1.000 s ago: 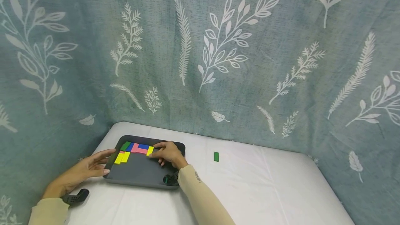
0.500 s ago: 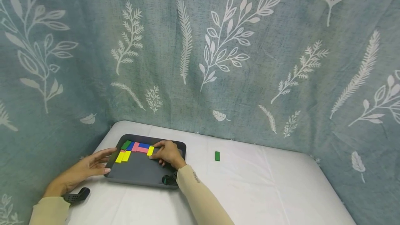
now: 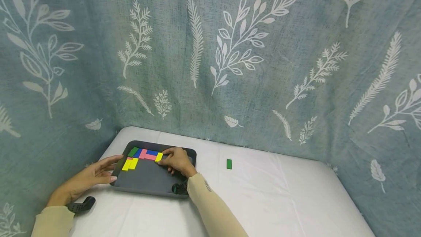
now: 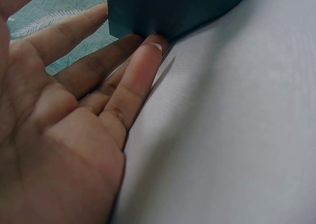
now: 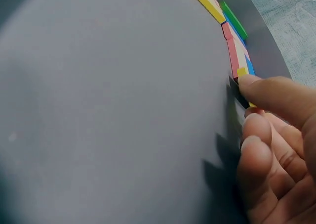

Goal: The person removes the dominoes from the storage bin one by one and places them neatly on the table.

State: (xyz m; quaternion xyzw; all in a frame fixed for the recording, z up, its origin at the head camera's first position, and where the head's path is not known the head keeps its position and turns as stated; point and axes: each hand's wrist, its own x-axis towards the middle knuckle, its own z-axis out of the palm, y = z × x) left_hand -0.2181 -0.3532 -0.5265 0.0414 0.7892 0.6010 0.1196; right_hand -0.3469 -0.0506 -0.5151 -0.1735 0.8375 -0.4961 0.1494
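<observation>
Into the dark grey tray [image 3: 144, 180] reaches my right hand [image 3: 177, 161], its thumb and fingers pinching a yellow block [image 3: 159, 157]. That flat block stands at the right end of a row, against a pink block [image 3: 150, 157] and a blue block [image 3: 151, 153]. In the right wrist view the thumb covers most of the yellow block [image 5: 241, 71]. My left hand [image 3: 88, 179] is at the tray's left side with fingers spread and fairly straight. Fingertips touch the outer wall of the tray [image 4: 148, 11] in the left wrist view.
Farther left in the tray lie two yellow blocks [image 3: 129, 164], a green block [image 3: 133, 152] and more blue and pink blocks. A lone green block [image 3: 229, 164] lies on the white-covered table [image 3: 263, 193], right of the tray. A leaf-patterned curtain [image 3: 204, 65] surrounds the table's back and sides.
</observation>
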